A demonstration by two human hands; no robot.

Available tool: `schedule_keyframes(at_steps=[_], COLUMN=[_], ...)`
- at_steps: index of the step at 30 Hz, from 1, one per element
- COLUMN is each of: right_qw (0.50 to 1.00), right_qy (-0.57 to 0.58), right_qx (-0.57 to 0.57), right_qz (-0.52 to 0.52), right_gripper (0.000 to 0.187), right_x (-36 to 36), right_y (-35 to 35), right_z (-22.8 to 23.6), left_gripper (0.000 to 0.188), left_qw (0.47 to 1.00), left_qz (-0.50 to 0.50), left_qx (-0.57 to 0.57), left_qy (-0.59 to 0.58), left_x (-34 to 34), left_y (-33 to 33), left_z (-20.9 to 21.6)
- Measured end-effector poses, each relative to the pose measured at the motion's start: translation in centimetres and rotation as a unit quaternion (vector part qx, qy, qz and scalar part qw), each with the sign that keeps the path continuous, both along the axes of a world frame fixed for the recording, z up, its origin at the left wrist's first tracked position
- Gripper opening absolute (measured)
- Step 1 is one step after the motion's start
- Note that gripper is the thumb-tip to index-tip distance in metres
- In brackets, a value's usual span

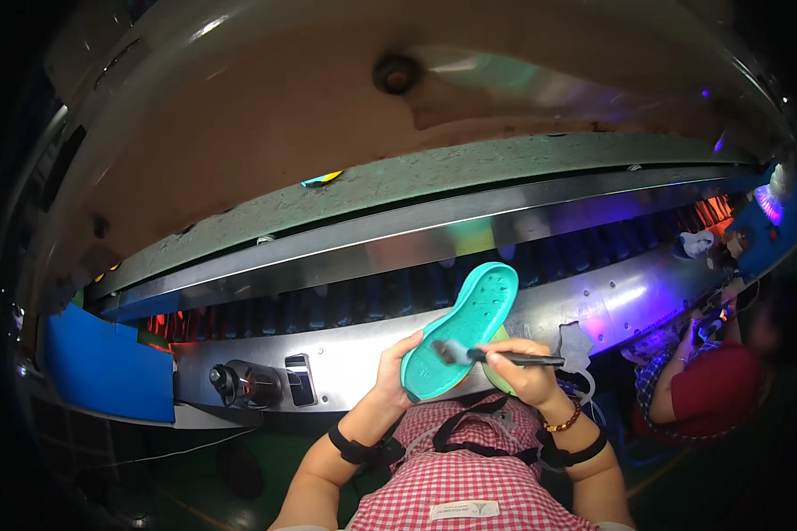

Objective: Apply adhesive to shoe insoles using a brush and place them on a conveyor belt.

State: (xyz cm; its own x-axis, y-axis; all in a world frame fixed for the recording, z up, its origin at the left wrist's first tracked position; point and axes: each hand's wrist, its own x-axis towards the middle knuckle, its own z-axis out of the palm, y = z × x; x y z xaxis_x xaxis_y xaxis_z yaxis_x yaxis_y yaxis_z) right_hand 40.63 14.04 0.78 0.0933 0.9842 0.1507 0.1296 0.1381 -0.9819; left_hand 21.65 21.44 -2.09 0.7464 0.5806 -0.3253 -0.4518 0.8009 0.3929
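Observation:
A turquoise shoe sole point(478, 310), tilted with its hollow inner side up, is gripped at its left edge by my left hand point(390, 376). My right hand point(527, 376) is closed around the black handle of a brush point(537, 360). The brush's bristles, blurred by motion, are over the wide lower part of the sole; whether they touch it I cannot tell. Partly behind the sole and my right hand shows a light green curved piece point(498, 379), its kind unclear.
A metal ledge point(345, 347) runs in front of me, with a dark bottle point(257, 386) and a phone point(300, 380) at left. Beyond lie dark conveyor rollers point(363, 301). A blue panel point(106, 363) stands far left. Another person point(708, 389) works at right, near a purple-lit lamp point(769, 203).

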Motion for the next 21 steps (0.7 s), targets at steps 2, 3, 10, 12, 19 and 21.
schedule_keyframes(at_steps=[2, 3, 10, 12, 19, 21], right_qw=[0.998, 0.997, 0.969, 0.944, 0.958, 0.925], right_qy=[-0.022, -0.036, -0.081, -0.251, 0.27, 0.38], right_qx=[0.022, 0.023, 0.046, 0.141, -0.071, 0.02], right_qz=[-0.054, -0.062, -0.228, -0.161, 0.065, -0.004], right_gripper=[0.015, 0.015, 0.016, 0.018, 0.021, 0.021], right_x=[0.2, 0.4, 1.7, 0.7, 4.4, 6.4], right_y=[0.0, 0.3, 1.8, 1.1, -4.6, -5.8], right_z=[-0.7, -0.7, -5.5, -5.7, 0.7, -0.3], left_gripper=[0.054, 0.054, 0.05, 0.05, 0.055, 0.054], left_qw=[1.0, 1.0, 0.999, 0.997, 0.985, 0.97], left_qz=[-0.003, 0.001, -0.024, -0.034, -0.029, 0.024], left_qx=[0.002, -0.011, -0.043, -0.063, 0.158, 0.24], left_qy=[-0.008, -0.006, 0.021, -0.013, 0.063, 0.041], left_x=[-0.2, -0.1, 0.9, 1.3, 0.9, 2.1], left_y=[-0.1, -0.1, -1.2, -0.4, 2.4, 3.8], left_z=[-0.8, -1.0, -1.4, -2.0, 2.0, 5.3])
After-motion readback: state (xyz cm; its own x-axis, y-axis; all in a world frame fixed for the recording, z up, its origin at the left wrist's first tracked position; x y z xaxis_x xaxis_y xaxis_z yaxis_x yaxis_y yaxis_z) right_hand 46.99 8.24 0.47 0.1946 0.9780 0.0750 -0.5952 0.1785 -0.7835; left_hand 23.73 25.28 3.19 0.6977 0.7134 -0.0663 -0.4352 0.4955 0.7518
